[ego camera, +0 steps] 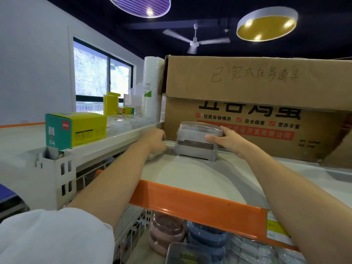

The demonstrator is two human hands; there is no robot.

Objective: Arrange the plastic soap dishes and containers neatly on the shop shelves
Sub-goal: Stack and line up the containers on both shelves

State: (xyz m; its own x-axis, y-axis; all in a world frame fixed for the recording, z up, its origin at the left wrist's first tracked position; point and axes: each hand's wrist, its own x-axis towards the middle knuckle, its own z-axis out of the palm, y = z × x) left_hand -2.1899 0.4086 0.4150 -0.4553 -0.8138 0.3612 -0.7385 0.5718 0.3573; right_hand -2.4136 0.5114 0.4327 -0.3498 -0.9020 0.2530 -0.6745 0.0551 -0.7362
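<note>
A grey soap dish with a clear lid (pixel 198 141) stands on the white top shelf (pixel 190 178), close against a large cardboard box. My right hand (pixel 226 140) grips its right side, thumb along the front edge. My left hand (pixel 155 140) is at the dish's left, fingers curled near the shelf's back rail; whether it holds anything is hidden. Below the orange shelf edge (pixel 200 204) sit stacked pink dishes (pixel 165 233) and blue dishes (pixel 205 239), with wrapped clear containers to their right.
The cardboard box (pixel 257 111) fills the back right of the shelf. A white roll (pixel 152 88) stands at its left. On the neighbouring shelf to the left sit a green-yellow carton (pixel 76 130) and yellow boxes.
</note>
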